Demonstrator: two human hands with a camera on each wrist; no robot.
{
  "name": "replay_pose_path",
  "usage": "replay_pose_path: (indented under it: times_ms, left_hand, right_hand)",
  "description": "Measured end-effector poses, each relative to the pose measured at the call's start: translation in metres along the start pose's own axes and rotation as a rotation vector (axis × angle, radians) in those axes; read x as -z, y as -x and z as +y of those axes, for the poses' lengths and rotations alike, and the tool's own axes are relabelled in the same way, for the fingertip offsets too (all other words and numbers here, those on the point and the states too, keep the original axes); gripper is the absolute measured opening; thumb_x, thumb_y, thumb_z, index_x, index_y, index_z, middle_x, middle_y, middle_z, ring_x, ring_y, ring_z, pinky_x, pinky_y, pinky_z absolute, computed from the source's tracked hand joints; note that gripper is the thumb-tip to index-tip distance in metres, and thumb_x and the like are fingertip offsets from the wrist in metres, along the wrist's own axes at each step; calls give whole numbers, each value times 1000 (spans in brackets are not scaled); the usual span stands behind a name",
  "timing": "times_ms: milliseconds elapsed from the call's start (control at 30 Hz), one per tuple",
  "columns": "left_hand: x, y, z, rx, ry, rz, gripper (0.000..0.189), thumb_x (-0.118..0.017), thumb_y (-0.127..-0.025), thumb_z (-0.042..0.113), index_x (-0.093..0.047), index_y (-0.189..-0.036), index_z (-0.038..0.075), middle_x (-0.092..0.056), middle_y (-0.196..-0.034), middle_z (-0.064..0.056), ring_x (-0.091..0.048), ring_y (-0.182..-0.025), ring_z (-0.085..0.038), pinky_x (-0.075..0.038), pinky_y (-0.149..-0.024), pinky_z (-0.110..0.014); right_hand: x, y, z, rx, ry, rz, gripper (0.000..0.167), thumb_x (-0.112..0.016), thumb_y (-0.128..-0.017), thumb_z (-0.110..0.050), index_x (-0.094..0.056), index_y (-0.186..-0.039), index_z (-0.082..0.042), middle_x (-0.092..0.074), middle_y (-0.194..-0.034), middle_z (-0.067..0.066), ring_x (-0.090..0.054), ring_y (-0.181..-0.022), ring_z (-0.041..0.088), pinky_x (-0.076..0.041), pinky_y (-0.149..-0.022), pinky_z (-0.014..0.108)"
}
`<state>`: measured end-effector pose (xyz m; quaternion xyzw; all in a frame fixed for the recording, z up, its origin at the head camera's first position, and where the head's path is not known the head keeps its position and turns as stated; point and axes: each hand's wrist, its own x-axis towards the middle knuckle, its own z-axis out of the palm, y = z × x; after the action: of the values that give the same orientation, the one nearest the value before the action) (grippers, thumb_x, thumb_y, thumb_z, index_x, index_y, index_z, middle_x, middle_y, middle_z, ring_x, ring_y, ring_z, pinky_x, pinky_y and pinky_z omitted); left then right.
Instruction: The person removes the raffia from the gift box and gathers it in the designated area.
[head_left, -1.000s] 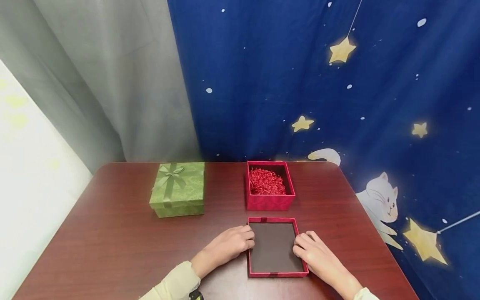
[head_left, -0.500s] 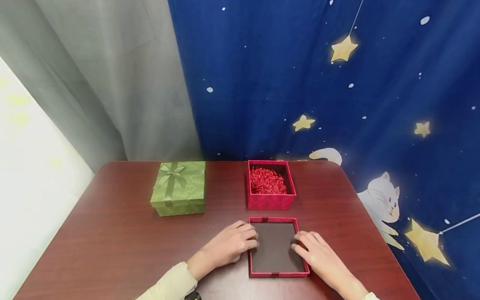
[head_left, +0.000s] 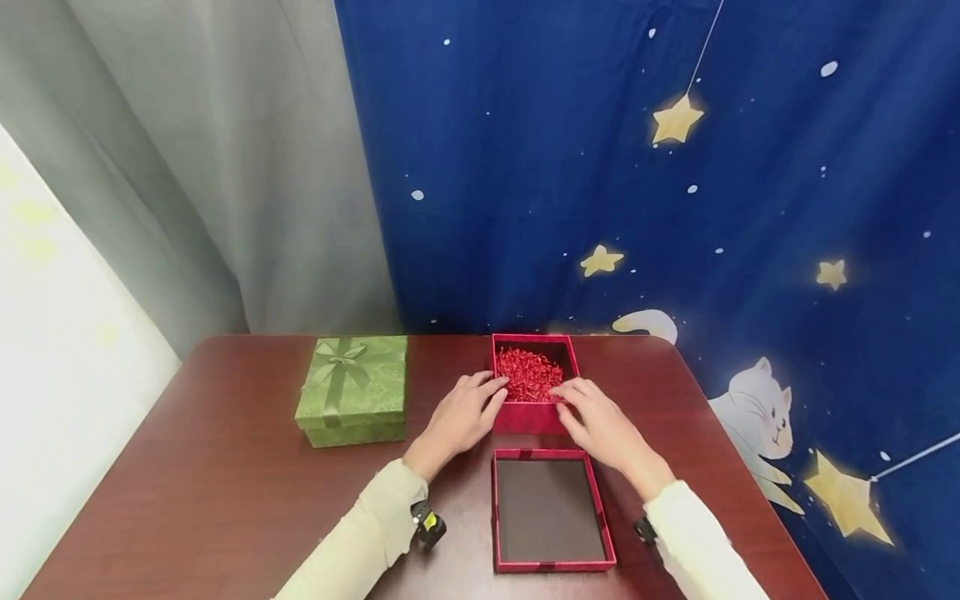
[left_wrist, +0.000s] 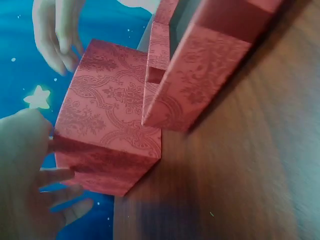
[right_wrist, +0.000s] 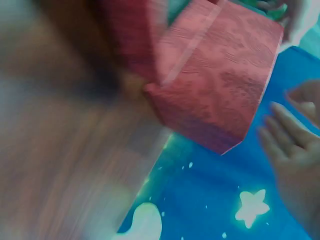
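Observation:
A red patterned gift box [head_left: 528,417] stands open at the back of the table, with red shredded paper [head_left: 529,373] inside. My left hand [head_left: 461,415] is at its left side, fingers spread and loosely bent beside the wall in the left wrist view. Over the front right corner is my right hand [head_left: 603,427], its fingers relaxed near the rim. Neither hand grips anything. In front of the box lies the red lid [head_left: 551,510], upside down, its dark inside facing up. In the right wrist view the box [right_wrist: 215,75] appears tilted and blurred.
A green gift box [head_left: 352,392] with a ribbon bow on its lid sits to the left on the brown wooden table [head_left: 225,492]. Behind the table hang a grey curtain [head_left: 300,167] and a blue star-printed curtain [head_left: 510,208].
Both hands have left the lid's sides and moved forward to the open red box. The lid and both boxes keep their places on the table.

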<state>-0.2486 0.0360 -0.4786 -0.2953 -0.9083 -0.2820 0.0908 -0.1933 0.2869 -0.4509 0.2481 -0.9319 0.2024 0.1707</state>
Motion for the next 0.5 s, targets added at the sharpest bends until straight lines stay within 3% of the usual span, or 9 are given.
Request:
replay_pose_path:
  times_ms: [133, 233, 400, 500]
  left_hand:
    - [-7, -16, -3, 86, -28, 2, 41, -51, -108, 30, -65, -142, 13, -63, -140, -17, -60, -123, -35, -52, -102, -50]
    - [-10, -23, -5, 126, -26, -7, 44, -51, -108, 32, -59, -148, 15, -65, -138, -15, -63, -120, -34, -54, -99, -50]
    - [-15, -24, -13, 168, 49, -28, 53, -54, -105, 37, -50, -155, 19, -72, -121, -17, -69, -103, -34, -59, -85, -50]
    - [-16, -26, -21, 186, 147, -48, 59, -58, -103, 41, -46, -158, 22, -71, -125, -19, -69, -107, -35, -57, -88, -52]
  right_hand:
    - [-17, -36, 3, -163, -66, -168, 33, -63, -102, -16, -67, -129, 2, -67, -123, 18, -62, -119, 36, -49, -105, 52]
    - [-28, -57, 6, -297, -92, -238, 42, -60, -103, -18, -59, -140, 2, -61, -133, 24, -56, -127, 42, -44, -110, 57]
    - [-44, -82, 12, -447, -117, -336, 69, -73, -93, -27, -47, -153, -5, -53, -138, 28, -52, -126, 46, -45, -104, 64]
    - [-52, -93, 17, -479, -137, -414, 81, -78, -88, -35, -42, -156, -8, -51, -142, 29, -47, -130, 49, -43, -104, 66]
